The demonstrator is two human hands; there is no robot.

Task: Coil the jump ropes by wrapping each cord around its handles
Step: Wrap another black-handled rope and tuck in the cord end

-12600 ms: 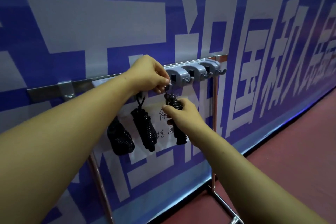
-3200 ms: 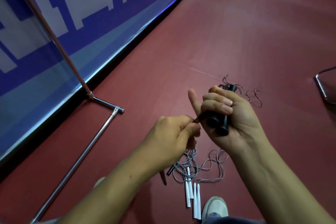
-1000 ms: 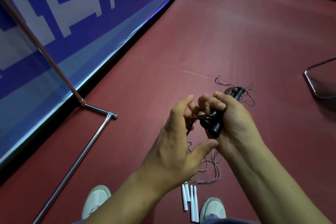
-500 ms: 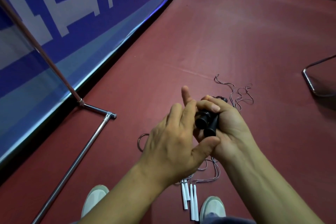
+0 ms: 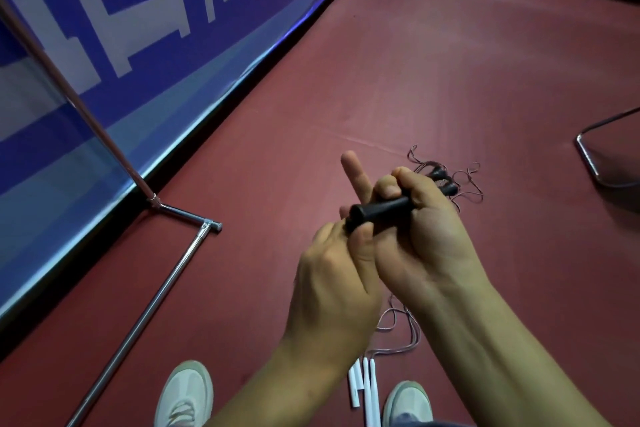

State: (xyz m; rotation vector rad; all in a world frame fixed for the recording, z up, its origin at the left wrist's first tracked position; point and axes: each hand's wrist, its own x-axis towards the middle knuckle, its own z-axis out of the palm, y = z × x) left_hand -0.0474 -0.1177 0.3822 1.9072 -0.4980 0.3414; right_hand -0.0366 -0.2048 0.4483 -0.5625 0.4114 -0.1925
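Head view: right hand (image 5: 424,239) grips black handles (image 5: 381,210), left hand (image 5: 332,288) pinches their end; cord (image 5: 394,350) below the hands lies loose on the floor, so wrapping looks barely begun.

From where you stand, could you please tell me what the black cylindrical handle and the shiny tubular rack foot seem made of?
Black cylindrical handle: matte, no glare, so probably rubber or foam. Shiny tubular rack foot: bright mirror-like highlights, so likely chromed steel.

A dark red sports floor (image 5: 450,62) meets a blue banner with white characters (image 5: 104,28) on the left. A chrome stand (image 5: 152,302) rests beside it. A curved metal tube (image 5: 588,163) sits far right. Two pale sneakers (image 5: 185,395) show below.
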